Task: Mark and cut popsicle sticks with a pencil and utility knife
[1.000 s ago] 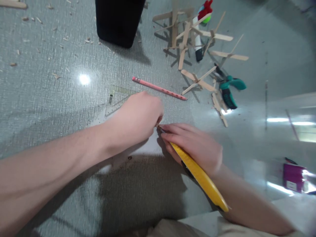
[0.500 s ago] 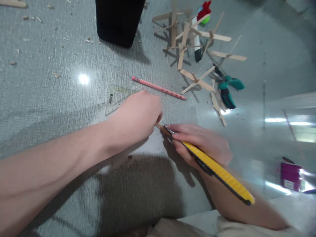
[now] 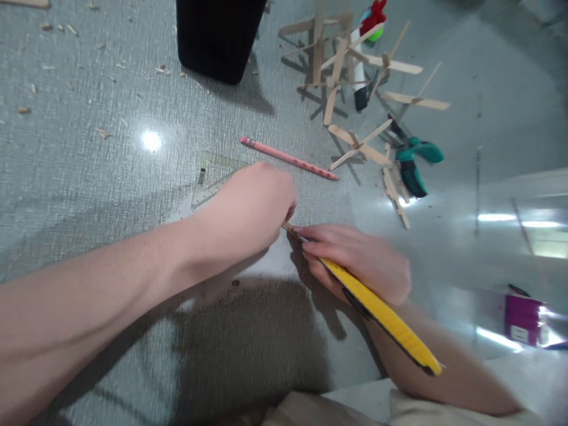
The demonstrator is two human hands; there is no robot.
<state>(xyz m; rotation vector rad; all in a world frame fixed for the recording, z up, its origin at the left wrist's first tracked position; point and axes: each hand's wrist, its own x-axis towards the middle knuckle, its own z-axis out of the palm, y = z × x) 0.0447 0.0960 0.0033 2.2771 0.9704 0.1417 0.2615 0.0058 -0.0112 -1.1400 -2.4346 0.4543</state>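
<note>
My right hand (image 3: 355, 260) is closed around a yellow utility knife (image 3: 386, 319), its handle slanting down toward the lower right. The knife's blade end meets a thin wooden stick (image 3: 289, 227) that pokes out of my left fist. My left hand (image 3: 257, 204) is closed on that stick, its fingers mostly hidden beneath the back of the hand. Under and behind the left hand lies a clear set square (image 3: 208, 171), partly covered. A pink pencil (image 3: 288, 158) rests just beyond both hands.
Several crossed wooden stick pieces (image 3: 355, 142) lie at the upper right, beside teal-handled pliers (image 3: 412, 165) and a white marker (image 3: 359, 83). A black container (image 3: 217, 41) stands at the top. Wood chips (image 3: 103, 133) are scattered at left; a purple box (image 3: 523, 319) is far right.
My right hand and the knife have shifted slightly left, with the handle's end dropping a little. The left hand keeps its grip on the stick. The whole view has shifted slightly.
</note>
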